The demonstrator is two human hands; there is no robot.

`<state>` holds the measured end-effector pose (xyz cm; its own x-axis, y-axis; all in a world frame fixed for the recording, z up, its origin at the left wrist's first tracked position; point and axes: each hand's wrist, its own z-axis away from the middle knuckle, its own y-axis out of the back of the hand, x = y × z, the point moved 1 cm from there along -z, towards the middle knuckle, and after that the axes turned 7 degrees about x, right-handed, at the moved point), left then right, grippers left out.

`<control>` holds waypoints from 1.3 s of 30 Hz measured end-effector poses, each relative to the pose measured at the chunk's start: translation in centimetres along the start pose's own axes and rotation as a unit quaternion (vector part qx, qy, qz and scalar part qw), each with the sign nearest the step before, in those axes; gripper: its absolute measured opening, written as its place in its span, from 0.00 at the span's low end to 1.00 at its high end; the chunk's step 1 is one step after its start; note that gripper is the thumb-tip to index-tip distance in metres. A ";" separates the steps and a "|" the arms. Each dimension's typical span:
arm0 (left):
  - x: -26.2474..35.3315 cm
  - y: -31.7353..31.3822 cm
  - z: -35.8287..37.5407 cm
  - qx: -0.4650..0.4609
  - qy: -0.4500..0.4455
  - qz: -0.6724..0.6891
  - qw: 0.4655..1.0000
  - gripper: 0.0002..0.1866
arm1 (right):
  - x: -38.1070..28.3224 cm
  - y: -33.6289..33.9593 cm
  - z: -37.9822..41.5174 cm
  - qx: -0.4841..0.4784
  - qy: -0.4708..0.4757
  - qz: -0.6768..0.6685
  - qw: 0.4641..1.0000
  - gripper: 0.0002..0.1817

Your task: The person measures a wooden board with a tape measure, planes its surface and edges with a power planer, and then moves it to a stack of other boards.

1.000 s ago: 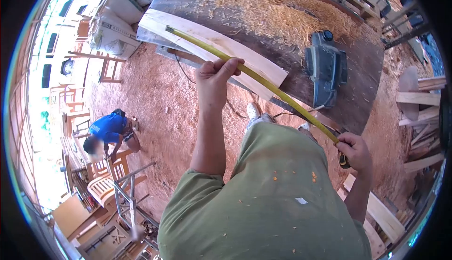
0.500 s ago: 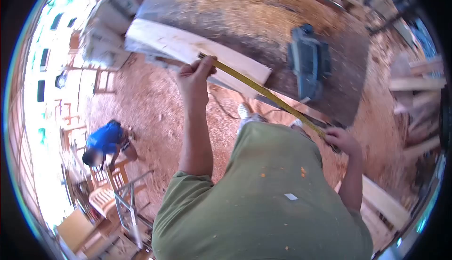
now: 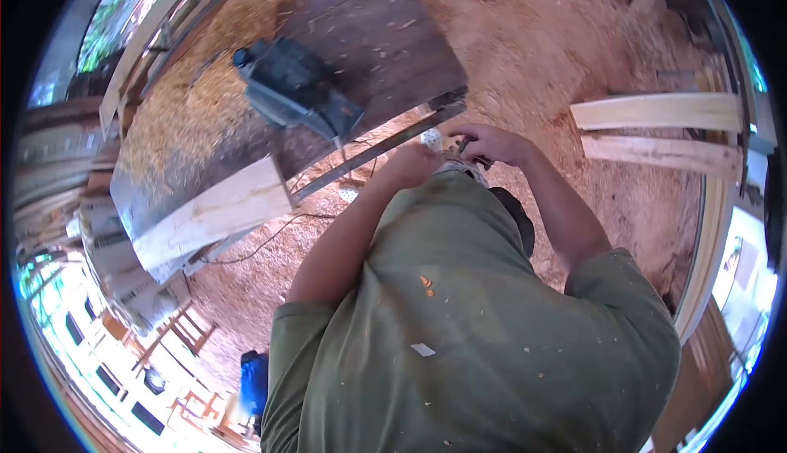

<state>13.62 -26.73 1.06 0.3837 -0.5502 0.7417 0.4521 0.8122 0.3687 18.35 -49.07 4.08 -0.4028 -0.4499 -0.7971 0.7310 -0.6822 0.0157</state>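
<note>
My left hand (image 3: 414,164) and my right hand (image 3: 498,145) are close together in front of my waist, near the edge of the dark workbench (image 3: 385,27). Fingers of my right hand are closed around the small dark tape measure (image 3: 466,145). My left hand is closed beside it; what its fingers grip is too small to tell. To the left, a pale wooden board (image 3: 217,211) lies along the bench edge. A dark blue-green power tool (image 3: 295,88) sits on the bench top.
Wood shavings (image 3: 197,109) cover part of the bench. A cable (image 3: 270,236) hangs below its edge. Long planks (image 3: 656,112) project from the right side. A person in blue (image 3: 254,383) is at the lower left, near wooden chairs (image 3: 184,330).
The view has turned toward the right. My hands have come together at my waist from wide apart, and the long yellow tape stretched between them is no longer visible.
</note>
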 end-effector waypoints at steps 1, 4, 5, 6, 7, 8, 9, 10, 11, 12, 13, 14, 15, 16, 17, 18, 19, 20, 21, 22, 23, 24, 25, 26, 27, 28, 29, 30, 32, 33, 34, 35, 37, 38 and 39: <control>0.3 -1.3 0.1 -0.056 -0.080 -0.088 0.991 0.22 | 1.8 1.1 1.0 0.002 -0.082 -0.052 0.995 0.36; 2.8 -3.2 -0.5 -0.173 -0.145 -0.198 0.954 0.27 | 6.5 2.0 3.3 0.031 -0.182 -0.129 0.974 0.37; 4.0 -3.2 -0.8 -0.192 -0.090 -0.193 0.958 0.26 | 7.7 2.0 3.8 0.028 -0.172 -0.113 0.978 0.38; 4.8 -3.4 -1.2 -0.208 -0.034 -0.187 0.959 0.25 | 8.5 1.8 4.3 0.022 -0.161 -0.096 0.982 0.39; 4.7 -4.3 -2.0 -0.209 -0.030 -0.188 0.959 0.25 | 7.7 1.4 4.5 0.042 -0.158 -0.015 0.986 0.40; 4.7 -5.3 -3.2 -0.206 -0.061 -0.205 0.955 0.23 | 8.6 1.0 4.2 0.035 -0.153 -0.013 0.988 0.40; 4.1 -6.4 -3.8 -0.197 -0.085 -0.220 0.952 0.20 | 9.7 0.4 3.5 0.115 -0.099 0.037 0.988 0.40; 2.5 -8.6 -4.3 -0.164 -0.096 -0.228 0.955 0.21 | 10.2 -0.1 2.8 0.187 -0.038 0.084 0.978 0.40; 1.5 -10.2 -5.1 -0.125 -0.102 -0.238 0.958 0.22 | 9.5 0.0 2.4 0.246 -0.022 0.112 0.963 0.39; 4.4 -8.6 -3.9 -0.124 -0.071 -0.257 0.956 0.19 | 9.1 -0.2 2.0 0.285 0.042 0.122 0.950 0.38; 7.7 -7.0 -2.6 -0.120 -0.040 -0.273 0.954 0.17 | 8.7 -0.2 1.6 0.322 0.110 0.129 0.932 0.37; 6.0 -8.7 -3.4 -0.142 -0.065 -0.281 0.947 0.19 | 9.6 -0.6 1.2 0.326 0.085 0.087 0.938 0.37; 4.3 -10.1 -4.5 -0.160 -0.093 -0.284 0.941 0.22 | 11.2 -0.9 1.0 0.327 0.058 0.052 0.942 0.36; 6.1 -9.1 -3.9 -0.149 -0.101 -0.303 0.936 0.20 | 12.9 -0.9 0.5 0.299 0.043 -0.025 0.953 0.32; 8.2 -8.1 -3.1 -0.136 -0.112 -0.328 0.928 0.18 | 11.9 -2.0 0.6 0.327 0.059 -0.136 0.933 0.27; 7.9 -8.1 -3.1 -0.095 -0.100 -0.287 0.948 0.16 | 11.8 -1.6 0.5 0.284 0.119 -0.092 0.947 0.23; 7.4 -8.2 -2.8 -0.061 -0.092 -0.243 0.964 0.15 | 11.9 -1.2 1.0 0.235 0.019 -0.183 0.954 0.21; 7.3 -7.5 -2.4 -0.032 -0.079 -0.238 0.967 0.15 | 11.9 -0.7 1.2 0.188 -0.093 -0.264 0.941 0.20; 7.4 -7.0 -2.1 -0.033 -0.089 -0.224 0.970 0.14 | 10.5 -0.8 1.0 0.172 -0.083 -0.249 0.949 0.20; 7.5 -6.7 -1.9 -0.037 -0.103 -0.213 0.971 0.14 | 8.1 -1.7 1.4 0.190 -0.069 -0.290 0.935 0.19; 6.4 -7.2 -2.1 -0.019 -0.101 -0.215 0.971 0.14 | 6.7 -2.2 1.3 0.209 -0.054 -0.334 0.918 0.19; 4.5 -8.0 -2.6 -0.013 -0.140 -0.154 0.978 0.14 | 6.6 -2.2 0.6 0.198 -0.043 -0.328 0.923 0.19; 3.6 -7.1 -2.7 -0.008 -0.178 -0.089 0.980 0.14 | 6.4 -2.6 -0.5 0.201 -0.023 -0.268 0.942 0.19; 3.1 -6.8 -2.5 0.008 -0.176 -0.090 0.980 0.14 | 6.6 -2.6 -0.9 0.204 0.001 -0.207 0.957 0.19; 3.4 -5.7 -1.7 0.037 -0.165 -0.120 0.978 0.14 | 5.9 -2.6 -1.2 0.184 -0.014 -0.200 0.962 0.16; 3.5 -4.9 -1.2 0.066 -0.152 -0.147 0.975 0.13 | 5.3 -2.8 -1.7 0.174 -0.006 -0.190 0.966 0.16; 2.4 -5.3 -1.8 0.108 -0.193 -0.151 0.963 0.12 | 4.9 -2.9 -2.1 0.159 0.011 -0.179 0.971 0.15; 1.5 -5.4 -2.1 0.122 -0.193 -0.147 0.962 0.12 | 4.5 -3.1 -2.7 0.147 0.027 -0.168 0.974 0.14; 0.8 -4.9 -2.1 0.166 -0.250 -0.166 0.939 0.11 | 4.9 -4.1 -4.4 0.149 0.060 -0.206 0.965 0.09; 1.0 -4.5 -1.8 0.141 -0.242 -0.186 0.942 0.12 | 5.2 -4.0 -5.1 0.137 0.078 -0.202 0.967 0.09; 1.3 -3.2 -0.7 0.153 -0.245 -0.182 0.940 0.12 | 5.2 -4.3 -5.8 0.125 0.096 -0.199 0.967 0.10; 1.7 -1.8 0.8 0.139 -0.246 -0.178 0.943 0.12 | 5.4 -4.9 -6.6 0.147 0.124 -0.168 0.967 0.14; 1.6 0.3 2.5 0.121 -0.241 -0.150 0.951 0.11 | 4.4 -5.1 -7.0 0.130 0.084 -0.110 0.982 0.14; 0.8 0.3 2.3 0.125 -0.248 -0.145 0.950 0.11 | 4.1 -5.5 -7.2 0.114 0.040 -0.065 0.991 0.14; -0.7 0.1 1.7 0.132 -0.272 -0.143 0.942 0.11 | 1.6 -6.6 -6.7 0.095 -0.009 -0.081 0.992 0.13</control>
<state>12.05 -25.89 1.52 -0.2253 -0.6321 0.7414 0.2301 0.7049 0.6709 16.54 -41.43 -1.35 -0.5172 -0.3338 -0.7881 0.5397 -0.8418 0.0024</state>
